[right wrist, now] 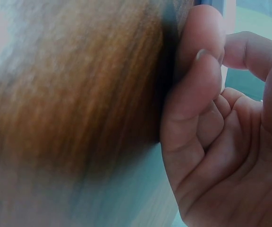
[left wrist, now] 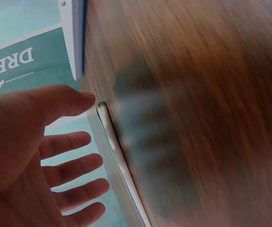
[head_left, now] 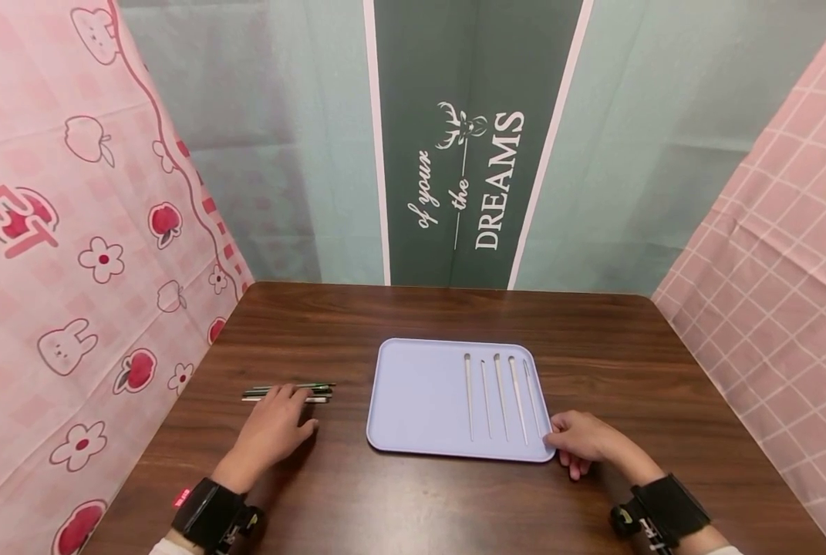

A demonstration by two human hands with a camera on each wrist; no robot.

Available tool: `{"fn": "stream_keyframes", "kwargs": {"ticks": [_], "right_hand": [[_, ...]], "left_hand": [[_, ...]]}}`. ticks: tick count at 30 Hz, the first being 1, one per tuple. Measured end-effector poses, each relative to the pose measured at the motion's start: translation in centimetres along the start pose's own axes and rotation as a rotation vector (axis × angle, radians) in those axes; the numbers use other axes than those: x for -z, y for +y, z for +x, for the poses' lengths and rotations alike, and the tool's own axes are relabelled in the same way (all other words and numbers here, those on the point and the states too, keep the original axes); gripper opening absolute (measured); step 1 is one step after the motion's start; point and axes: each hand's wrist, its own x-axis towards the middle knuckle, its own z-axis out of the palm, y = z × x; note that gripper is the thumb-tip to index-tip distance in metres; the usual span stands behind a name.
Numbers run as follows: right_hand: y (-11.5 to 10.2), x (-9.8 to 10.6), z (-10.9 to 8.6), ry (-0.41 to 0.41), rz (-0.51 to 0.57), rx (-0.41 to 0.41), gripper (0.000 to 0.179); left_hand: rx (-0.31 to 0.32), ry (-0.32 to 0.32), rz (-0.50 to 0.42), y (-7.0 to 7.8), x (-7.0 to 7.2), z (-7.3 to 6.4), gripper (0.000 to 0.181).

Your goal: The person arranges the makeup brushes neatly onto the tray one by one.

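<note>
A pale lilac tray (head_left: 419, 397) lies on the table with several slim white-handled brushes (head_left: 500, 397) side by side on its right half. My right hand (head_left: 579, 439) grips the tray's near right corner, thumb at the rim and the other fingers curled in the right wrist view. To the left of the tray, my left hand (head_left: 277, 420) hovers over a small bunch of slim brushes (head_left: 321, 391) with green, dark and white handles, partly hidden by the fingers. In the left wrist view the fingers (left wrist: 74, 169) are spread loosely, and a white handle (left wrist: 119, 161) lies beyond them.
The dark wood table (head_left: 454, 501) meets a green curtain (head_left: 447, 231) with printed lettering at its back edge. Pink patterned cloths hang at the left (head_left: 107, 308) and right (head_left: 787, 270). Black camera straps (head_left: 211, 512) sit on both wrists.
</note>
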Motion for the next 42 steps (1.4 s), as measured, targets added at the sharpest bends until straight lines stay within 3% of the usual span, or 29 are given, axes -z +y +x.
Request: {"fn": "stream_keyframes", "kwargs": {"ticks": [11, 28, 37, 42], "right_hand": [[0.2, -0.1, 0.0, -0.004, 0.001, 0.001, 0.023], [0.1, -0.1, -0.2, -0.007, 0.014, 0.017, 0.022], [0.2, -0.2, 0.0, 0.001, 0.002, 0.001, 0.022], [0.1, -0.1, 0.0, -0.002, -0.002, 0.0, 0.022]], "left_hand": [[0.015, 0.0, -0.002, -1.8, -0.7, -0.2, 0.041], [0.033, 0.001, 0.02, -2.6, -1.0, 0.1, 0.032], [-0.043, 0.094, 0.105, -3.3, -1.5, 0.5, 0.006], [-0.12, 0.126, 0.146, -3.9, -1.6, 0.7, 0.013]]}}
